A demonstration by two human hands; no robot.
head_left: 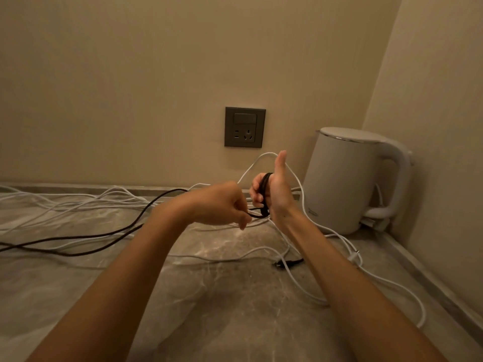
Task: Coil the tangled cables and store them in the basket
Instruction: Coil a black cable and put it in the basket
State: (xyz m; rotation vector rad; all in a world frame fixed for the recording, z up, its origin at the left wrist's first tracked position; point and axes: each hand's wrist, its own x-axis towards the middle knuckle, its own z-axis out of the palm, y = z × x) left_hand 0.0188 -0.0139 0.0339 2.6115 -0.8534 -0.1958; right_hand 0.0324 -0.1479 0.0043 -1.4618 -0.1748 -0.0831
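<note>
Wound in several turns across the palm of the right hand (274, 194), the black cable (265, 190) is held there by curled fingers, with the thumb raised straight up. Just left of it, a strand of the same cable is pinched in the curled fingertips of the left hand (222, 205). From there the cable is trailed left over the marble countertop (222, 296) and cut off at the left edge. White cables (112, 195) are spread in a tangle from far left to near right; individual strands cannot be separated. A black connector end (287, 263) is noted near the right forearm. A white electric kettle (345, 178) is stood in the far right corner, lid closed, contents hidden. A wall socket (245, 127) is mounted on the far wall.
</note>
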